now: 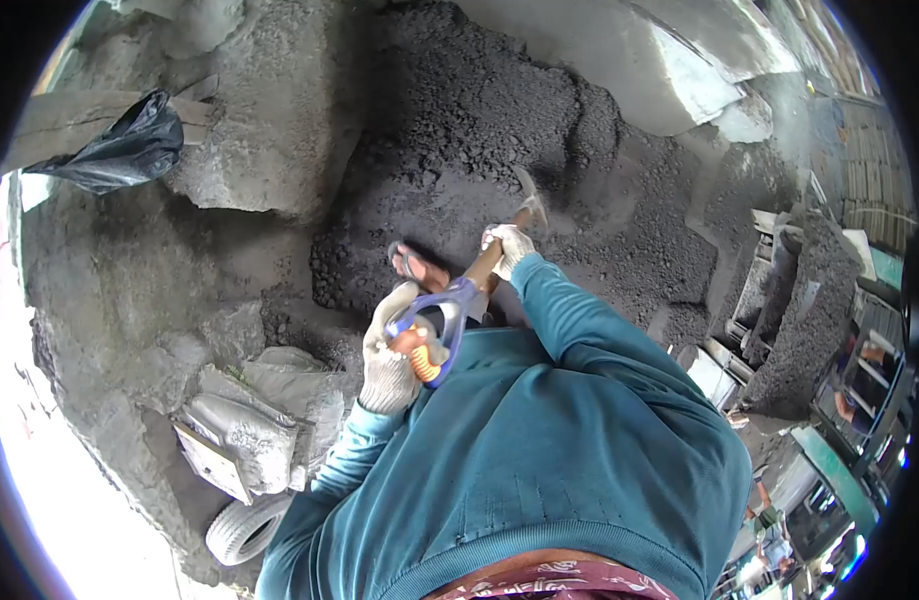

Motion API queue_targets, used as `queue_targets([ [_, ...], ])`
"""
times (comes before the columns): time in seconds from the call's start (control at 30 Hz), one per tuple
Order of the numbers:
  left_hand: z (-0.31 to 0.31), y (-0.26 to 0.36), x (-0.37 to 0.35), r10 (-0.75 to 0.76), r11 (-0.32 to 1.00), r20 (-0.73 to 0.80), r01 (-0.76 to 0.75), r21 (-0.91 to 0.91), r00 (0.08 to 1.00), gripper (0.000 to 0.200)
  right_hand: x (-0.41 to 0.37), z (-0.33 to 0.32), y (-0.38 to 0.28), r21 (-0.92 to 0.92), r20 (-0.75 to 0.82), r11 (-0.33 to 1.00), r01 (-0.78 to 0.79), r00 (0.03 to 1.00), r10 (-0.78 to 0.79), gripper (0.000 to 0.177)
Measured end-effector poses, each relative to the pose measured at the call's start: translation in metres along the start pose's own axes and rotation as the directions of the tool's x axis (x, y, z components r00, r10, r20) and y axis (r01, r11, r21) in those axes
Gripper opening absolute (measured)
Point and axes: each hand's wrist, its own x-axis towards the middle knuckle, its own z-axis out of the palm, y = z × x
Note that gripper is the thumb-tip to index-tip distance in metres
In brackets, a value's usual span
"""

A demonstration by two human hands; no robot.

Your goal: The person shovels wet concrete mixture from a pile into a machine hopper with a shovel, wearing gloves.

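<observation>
left hand [382,355]: gloved, wrapped on the blue handle [460,294] of the shovel [483,266]
right hand [507,248]: gloved, grasping its wooden shaft [483,266]
shovel: centre of frame, blade [531,197] over dark loose material [459,110]
step: shovelling, it seems; next move likely calls for both grips firm
sandalled foot [419,266]: just left of the shaft
tyre [241,530]: lower left
maroon cloth [549,580]: bottom edge, white marks unreadable

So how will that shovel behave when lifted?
The shovel is probably stiff: its shaft looks straight and solid. Likely nose-heavy, since the metal-looking blade sits beyond the right hand. It should resist twisting fairly well, as the left hand holds the purple-blue D-shaped grip.
</observation>
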Motion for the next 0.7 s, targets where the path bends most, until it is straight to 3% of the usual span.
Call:
queue_targets([
  [0.03,-0.013,-0.001,-0.007,0.021,0.996,-0.074,-0.027,-0.082,0.997,0.057,0.007,0.016,0.016,-0.036,-0.026,0.999,0.023,0.999,-0.024,0.007],
  [0.07,-0.022,0.003,-0.009,0.031,0.999,-0.215,-0.028,0.018,0.976,0.053,0.009,0.035,0.027,-0.083,-0.087,0.997,-0.002,0.996,-0.005,0.008],
  [0.17,-0.06,0.006,-0.028,0.066,0.994,-0.363,-0.091,-0.052,0.93,0.048,0.029,0.066,0.063,-0.423,-0.065,0.904,-0.052,0.997,0.027,0.012],
  [0.2,-0.072,0.005,-0.033,0.078,0.99,-0.414,-0.119,-0.073,0.907,0.047,0.038,0.077,0.076,-0.487,-0.138,0.868,-0.099,0.99,0.035,0.013],
  [0.23,-0.096,0.003,-0.038,0.072,0.983,-0.362,-0.128,-0.132,0.929,0.044,0.048,0.09,0.09,-0.544,-0.206,0.826,-0.145,0.978,0.036,0.015],
  [0.3,-0.119,-0.007,-0.027,0.039,0.989,-0.649,-0.122,-0.083,0.76,0.045,0.067,0.114,0.118,-0.635,-0.278,0.74,-0.22,0.959,0.047,0.018],
  [0.37,-0.163,-0.025,-0.025,0.003,0.993,-0.654,-0.078,-0.085,0.756,0.048,0.075,0.126,0.151,-0.707,-0.31,0.646,-0.289,0.947,0.085,0.022],
  [0.43,-0.185,-0.029,-0.05,-0.017,0.99,-0.713,-0.088,-0.109,0.701,0.05,0.083,0.122,0.204,-0.69,-0.341,0.582,-0.43,0.903,0.262,0.023],
  [0.5,-0.211,-0.025,-0.093,-0.034,0.953,-0.718,-0.194,-0.234,0.696,0.052,0.072,0.112,0.252,-0.716,-0.294,0.523,-0.462,0.879,0.375,0.026],
  [0.57,-0.236,-0.026,-0.129,-0.022,0.934,-0.683,-0.229,-0.274,0.73,0.053,0.055,0.106,0.292,-0.781,-0.234,0.493,-0.384,0.911,0.339,0.026],
  [0.67,-0.251,-0.04,-0.134,-0.059,0.946,-0.777,-0.214,-0.245,0.627,0.062,0.067,0.116,0.314,-0.865,-0.198,0.43,-0.26,0.963,0.184,0.028],
  [0.7,-0.258,-0.05,-0.124,-0.056,0.93,-0.764,-0.245,-0.274,0.643,0.063,0.074,0.128,0.308,-0.882,-0.187,0.426,-0.202,0.979,0.077,0.029],
])
